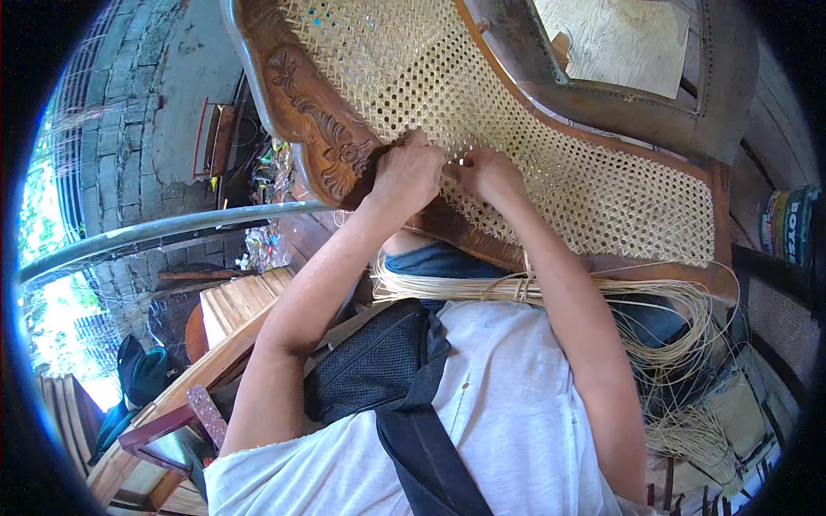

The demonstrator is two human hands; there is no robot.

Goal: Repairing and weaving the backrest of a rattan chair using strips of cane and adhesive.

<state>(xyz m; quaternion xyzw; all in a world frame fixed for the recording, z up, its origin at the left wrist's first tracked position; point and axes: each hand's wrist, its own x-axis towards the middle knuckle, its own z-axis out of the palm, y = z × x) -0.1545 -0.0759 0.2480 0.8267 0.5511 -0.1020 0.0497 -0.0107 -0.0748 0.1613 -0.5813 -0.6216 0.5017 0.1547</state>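
A carved wooden chair frame (310, 129) with a woven cane panel (551, 163) lies tilted across my lap. My left hand (406, 172) rests on the panel's lower edge beside the carved wood, fingers curled and pinching at the weave. My right hand (486, 172) sits just to its right, fingers closed on a thin cane strand at the same spot. Whether the left hand holds a strand is hidden by its fingers. A bundle of loose cane strands (516, 288) lies across my lap under both forearms.
A black strap bag (379, 365) hangs on my chest. More coiled cane (697, 430) trails at the lower right. Another wooden frame with a plywood board (619, 39) stands behind. A metal rail (163, 230) and wooden furniture (241, 301) are at left, a stone wall (120, 112) beyond.
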